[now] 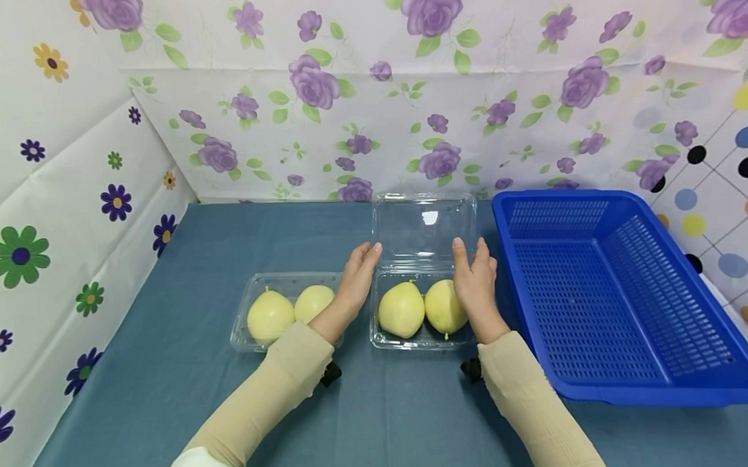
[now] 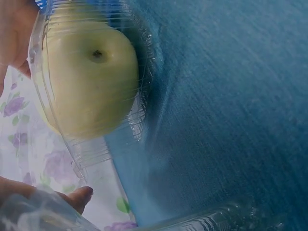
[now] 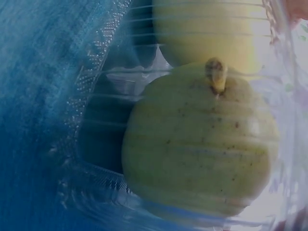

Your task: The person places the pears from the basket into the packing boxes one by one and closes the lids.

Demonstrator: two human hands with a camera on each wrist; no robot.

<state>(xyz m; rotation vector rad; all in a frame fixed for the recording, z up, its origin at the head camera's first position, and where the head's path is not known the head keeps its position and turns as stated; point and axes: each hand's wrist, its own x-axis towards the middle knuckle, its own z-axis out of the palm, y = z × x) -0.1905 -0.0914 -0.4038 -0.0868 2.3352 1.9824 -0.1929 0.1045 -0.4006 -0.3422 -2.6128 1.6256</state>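
A clear plastic clamshell box lies on the table with its lid folded back toward the wall. Two pale yellow pears sit side by side in its base. My left hand is at the box's left side, fingers fairly straight, near the hinge. At the opposite side is my right hand, fingers extended, partly covering the right pear. Whether either hand touches the plastic is unclear. Through ribbed plastic, the left wrist view shows one pear close up; the right wrist view shows a stemmed pear.
Left of my left hand, a second clear box contains two more pears, partly behind my forearm. A large blue plastic basket stands at the right. Floral sheeting closes off the back of the blue-grey table.
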